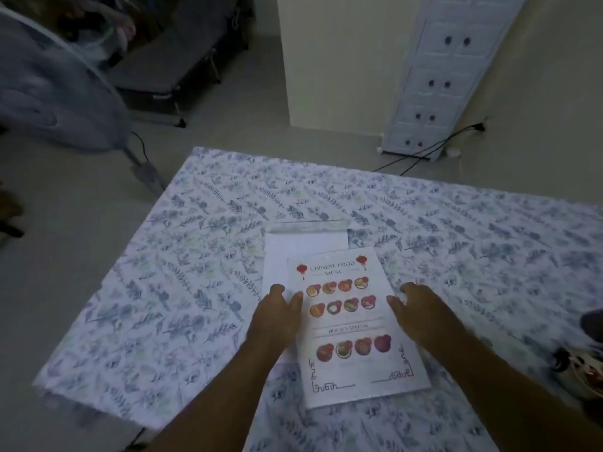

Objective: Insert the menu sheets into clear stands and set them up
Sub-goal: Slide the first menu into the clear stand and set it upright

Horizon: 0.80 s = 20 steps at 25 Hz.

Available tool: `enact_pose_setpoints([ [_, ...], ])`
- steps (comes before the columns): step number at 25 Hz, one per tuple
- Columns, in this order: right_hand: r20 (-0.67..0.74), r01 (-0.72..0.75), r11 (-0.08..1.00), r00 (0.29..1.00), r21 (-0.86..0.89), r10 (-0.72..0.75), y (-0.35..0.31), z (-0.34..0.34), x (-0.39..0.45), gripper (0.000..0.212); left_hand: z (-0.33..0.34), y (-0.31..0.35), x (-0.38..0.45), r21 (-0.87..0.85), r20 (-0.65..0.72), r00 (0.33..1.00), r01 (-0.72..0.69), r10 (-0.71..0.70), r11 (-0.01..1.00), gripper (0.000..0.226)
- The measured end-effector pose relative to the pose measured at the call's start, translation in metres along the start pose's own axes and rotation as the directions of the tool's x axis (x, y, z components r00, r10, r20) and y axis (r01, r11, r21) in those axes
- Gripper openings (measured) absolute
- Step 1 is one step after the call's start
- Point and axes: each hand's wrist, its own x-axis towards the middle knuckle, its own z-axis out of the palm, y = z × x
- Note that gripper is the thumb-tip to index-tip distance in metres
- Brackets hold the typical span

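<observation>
On the floral-print tablecloth (195,256), my left hand (277,318) and right hand (421,311), fingers spread flat, flanked the white printed menu sheet (355,324), its long axis pointing toward the clear acrylic stand (306,236) lying just beyond.

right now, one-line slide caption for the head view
Both hands, left and right, flank a printed Chinese food menu sheet on a blue floral tablecloth.

On the floral cloth (182,288), the left hand (277,316) at seven o'clock and the right hand (421,309) at five o'clock rest on the edges of a menu sheet (359,327), overlapping a clear stand (303,243) toward twelve.
</observation>
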Motion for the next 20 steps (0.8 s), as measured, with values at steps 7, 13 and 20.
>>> enact_pose_setpoints([
  [7, 0.021, -0.161, 0.962, 0.987, 0.222, 0.16, -0.003, 0.03, 0.029, 0.025, 0.023, -0.025, 0.03, -0.161, 0.104, 0.989, 0.12, -0.104, 0.98, 0.022],
  [13, -0.01, -0.163, 0.939, 0.985, 0.304, 0.174, -0.004, 0.021, 0.02, 0.018, 0.017, -0.021, 0.023, -0.232, 0.105, 0.993, 0.08, -0.057, 0.969, 0.03],
  [20, -0.223, -0.088, 0.886, 0.952, 0.456, 0.209, 0.054, -0.033, -0.041, 0.013, 0.024, 0.032, -0.026, -0.392, 0.13, 0.977, -0.105, 0.167, 0.914, 0.025],
])
